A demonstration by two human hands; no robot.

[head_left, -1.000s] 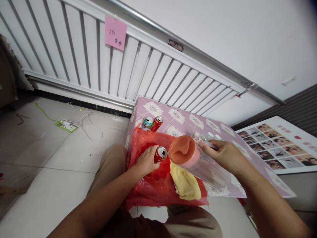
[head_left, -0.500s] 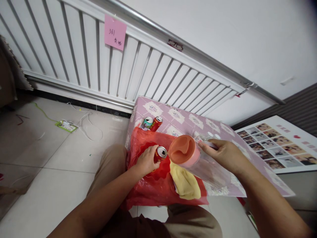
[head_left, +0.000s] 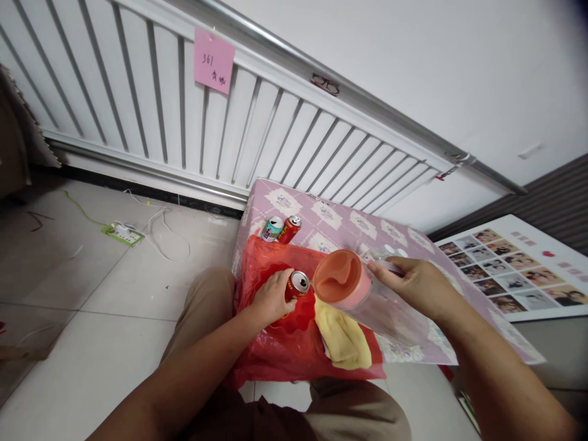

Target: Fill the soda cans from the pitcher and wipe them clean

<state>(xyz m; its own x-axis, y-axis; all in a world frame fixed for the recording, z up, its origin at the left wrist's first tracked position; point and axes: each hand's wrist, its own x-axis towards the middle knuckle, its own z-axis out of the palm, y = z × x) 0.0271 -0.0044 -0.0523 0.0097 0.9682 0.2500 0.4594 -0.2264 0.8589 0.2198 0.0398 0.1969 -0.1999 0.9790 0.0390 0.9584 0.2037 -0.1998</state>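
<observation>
My left hand (head_left: 274, 297) is wrapped round an opened red drink can (head_left: 299, 283), which stands over a red scalloped dish (head_left: 287, 321). In my right hand (head_left: 416, 282) is the handle of a clear plastic pitcher (head_left: 390, 315) with an orange-pink lid (head_left: 340, 278). The pitcher is tipped on its side, its spout close to the can's top opening; a thin stream seems to run between them. A yellow cloth (head_left: 346, 340) lies below the pitcher, on a red plastic sheet (head_left: 257, 364).
A green can (head_left: 272, 228) and a second red can (head_left: 290, 229) stand at the back left of the table (head_left: 361, 214) with its purple patterned cover. A white radiator (head_left: 257, 122) runs behind. On the floor lies a power strip (head_left: 122, 233); a photo board (head_left: 519, 269) leans at right.
Almost nothing differs. Both hands, the can and the tipped pitcher keep the same positions.
</observation>
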